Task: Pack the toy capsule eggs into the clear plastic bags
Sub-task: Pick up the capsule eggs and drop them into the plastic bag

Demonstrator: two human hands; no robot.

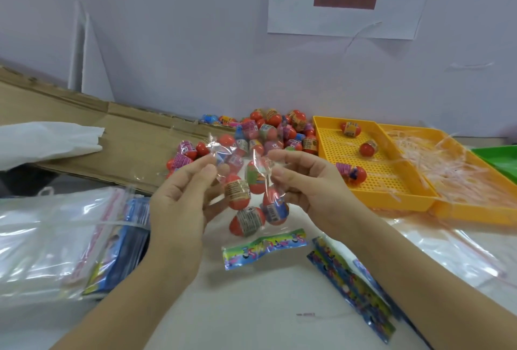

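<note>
Both hands hold a small clear plastic bag [260, 165] of red toy capsule eggs [237, 195] above the white table [251, 293].
The left hand [179, 195] pinches the bag's left top edge, the right hand [310, 184] its right top edge. A loose heap of eggs [268, 131] lies far behind; three more sit in the yellow perforated plastic tray [391, 184] at right.

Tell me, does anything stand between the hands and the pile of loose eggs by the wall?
Only the clear bag itself. The left hand and right hand pinch its top, and it hangs, with several eggs inside, in front of the pile. Nothing else visible is in the way.
</note>
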